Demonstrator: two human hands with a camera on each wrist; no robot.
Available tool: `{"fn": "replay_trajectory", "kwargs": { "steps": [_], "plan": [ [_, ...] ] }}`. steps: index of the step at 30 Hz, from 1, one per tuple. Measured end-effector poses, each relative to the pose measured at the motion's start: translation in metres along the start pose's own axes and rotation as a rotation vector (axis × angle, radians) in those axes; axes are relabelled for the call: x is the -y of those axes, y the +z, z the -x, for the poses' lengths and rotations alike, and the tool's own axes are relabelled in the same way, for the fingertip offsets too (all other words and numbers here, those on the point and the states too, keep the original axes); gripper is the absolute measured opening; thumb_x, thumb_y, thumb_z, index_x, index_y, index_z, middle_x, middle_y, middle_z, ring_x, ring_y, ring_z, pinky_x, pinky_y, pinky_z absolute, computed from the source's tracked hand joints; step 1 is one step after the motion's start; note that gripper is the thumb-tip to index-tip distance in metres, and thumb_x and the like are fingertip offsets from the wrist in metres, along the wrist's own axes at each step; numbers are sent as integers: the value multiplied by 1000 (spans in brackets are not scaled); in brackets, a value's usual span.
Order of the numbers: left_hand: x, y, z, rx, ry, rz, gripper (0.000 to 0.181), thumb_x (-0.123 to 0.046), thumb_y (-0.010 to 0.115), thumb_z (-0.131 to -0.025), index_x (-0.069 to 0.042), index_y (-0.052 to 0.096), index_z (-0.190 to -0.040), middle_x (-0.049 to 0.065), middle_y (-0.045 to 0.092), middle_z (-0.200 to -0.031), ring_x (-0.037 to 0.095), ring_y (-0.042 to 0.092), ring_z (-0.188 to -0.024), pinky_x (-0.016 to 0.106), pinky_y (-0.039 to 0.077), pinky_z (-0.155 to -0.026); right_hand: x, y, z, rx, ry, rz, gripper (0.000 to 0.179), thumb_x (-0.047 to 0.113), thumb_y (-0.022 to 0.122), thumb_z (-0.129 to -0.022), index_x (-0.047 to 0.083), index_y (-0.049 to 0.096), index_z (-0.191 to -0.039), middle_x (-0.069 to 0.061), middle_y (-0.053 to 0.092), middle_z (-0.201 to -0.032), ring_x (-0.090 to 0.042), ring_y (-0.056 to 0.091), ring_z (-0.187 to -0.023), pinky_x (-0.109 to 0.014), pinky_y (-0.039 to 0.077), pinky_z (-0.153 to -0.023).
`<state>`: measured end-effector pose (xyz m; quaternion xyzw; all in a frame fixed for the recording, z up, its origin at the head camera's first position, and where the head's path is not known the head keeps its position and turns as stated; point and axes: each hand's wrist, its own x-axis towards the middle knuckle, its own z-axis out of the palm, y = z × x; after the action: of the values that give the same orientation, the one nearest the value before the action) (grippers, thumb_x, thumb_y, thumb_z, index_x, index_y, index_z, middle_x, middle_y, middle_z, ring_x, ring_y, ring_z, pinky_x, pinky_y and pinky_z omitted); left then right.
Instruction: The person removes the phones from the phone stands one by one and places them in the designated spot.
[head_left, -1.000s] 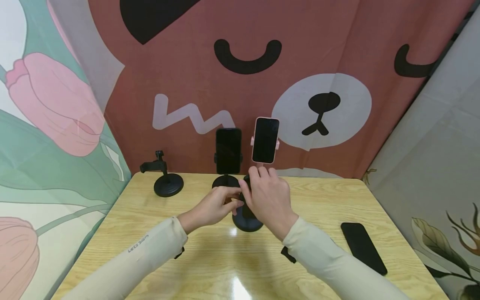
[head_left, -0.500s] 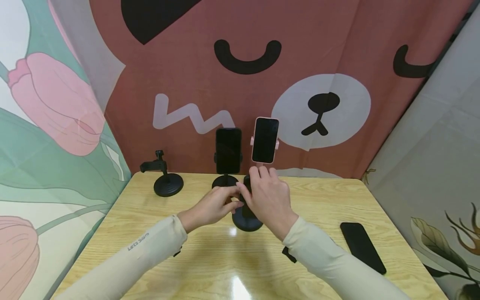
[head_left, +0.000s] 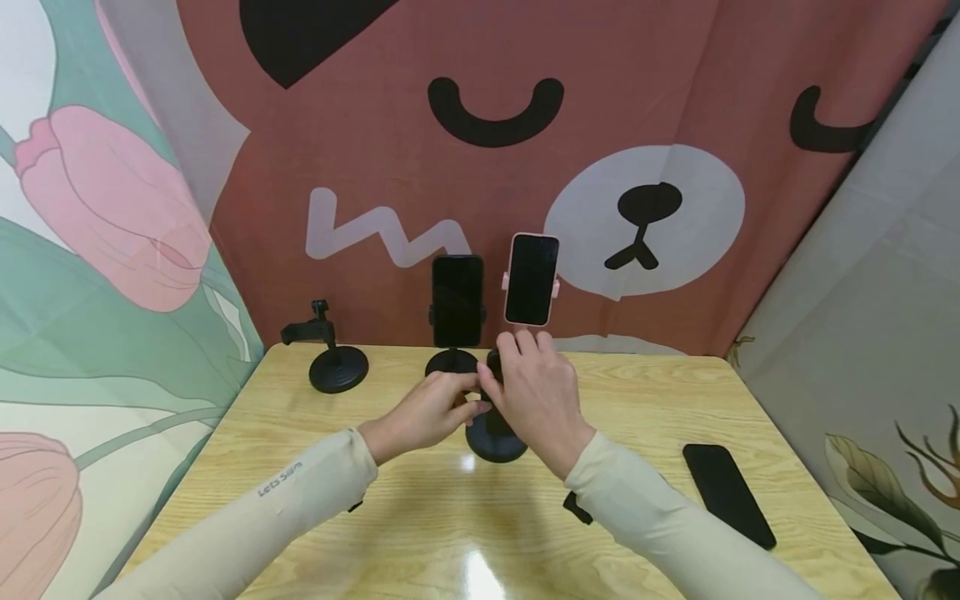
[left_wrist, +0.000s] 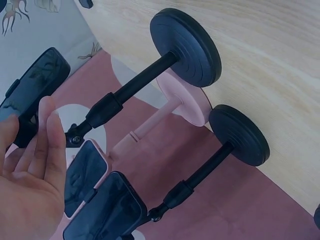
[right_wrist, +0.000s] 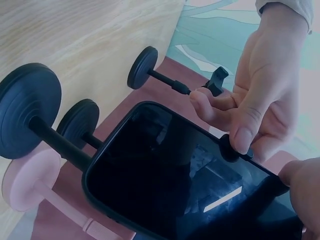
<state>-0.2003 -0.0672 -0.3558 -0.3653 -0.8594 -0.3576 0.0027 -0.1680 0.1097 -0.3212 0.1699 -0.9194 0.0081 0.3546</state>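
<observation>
A black smartphone [right_wrist: 185, 170] sits in the clamp of the nearest black phone stand, whose round base [head_left: 497, 443] is on the table. My right hand [head_left: 542, 396] grips the phone from its right and top side and covers much of it in the head view. My left hand [head_left: 422, 413] is at the stand's left side, its thumb and fingers pinching the small black clamp arm [right_wrist: 229, 148] at the phone's edge. In the left wrist view the stand's black pole [left_wrist: 145, 77] runs from the base up to the clamp beside my left fingers.
Behind stand a black phone stand with a black phone [head_left: 457, 300] and a pink stand with a pink-edged phone [head_left: 531, 280]. An unloaded black stand [head_left: 337, 369] is at the back left. Another black phone [head_left: 727, 496] lies flat on the wooden table [head_left: 637, 417] at right.
My left fingers have drawn slightly closer together at the clamp, and my right thumb has shifted a little. The stands and the phone on the table are where they were.
</observation>
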Motion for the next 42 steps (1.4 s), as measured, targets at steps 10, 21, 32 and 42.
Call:
{"fn": "replay_trajectory", "kwargs": {
  "steps": [10,21,32,42],
  "plan": [
    [-1,1,-3,-32,34,-21,6,-11,69,-93,-13,72,-98,-5,66,-76,-1,58,-60,18,52,-58,-1,4,1,-39,-17,-53,26,35,74,-92,11,66,-96,-8,63,-86,-25,50,-79,-32,47,-62],
    [-1,2,-2,0,50,43,13,-8,67,-94,-10,75,-104,6,78,-99,2,65,-56,20,51,-52,-7,6,1,-58,-45,-114,21,30,74,-91,11,65,-93,-7,66,-87,-25,51,-81,-33,49,-65],
    [3,0,-2,38,77,61,19,-11,66,-98,-12,73,-116,6,76,-106,-6,64,-59,20,55,-56,-14,5,2,-71,-89,-164,18,28,72,-91,12,66,-91,-5,63,-80,-22,48,-76,-31,44,-64],
    [6,-1,-2,48,59,99,25,-9,66,-98,-10,71,-122,9,75,-106,-3,65,-60,23,55,-53,-20,4,3,-68,-153,-237,17,29,73,-90,13,67,-93,-3,64,-83,-21,48,-79,-29,45,-61]
  ]
}}
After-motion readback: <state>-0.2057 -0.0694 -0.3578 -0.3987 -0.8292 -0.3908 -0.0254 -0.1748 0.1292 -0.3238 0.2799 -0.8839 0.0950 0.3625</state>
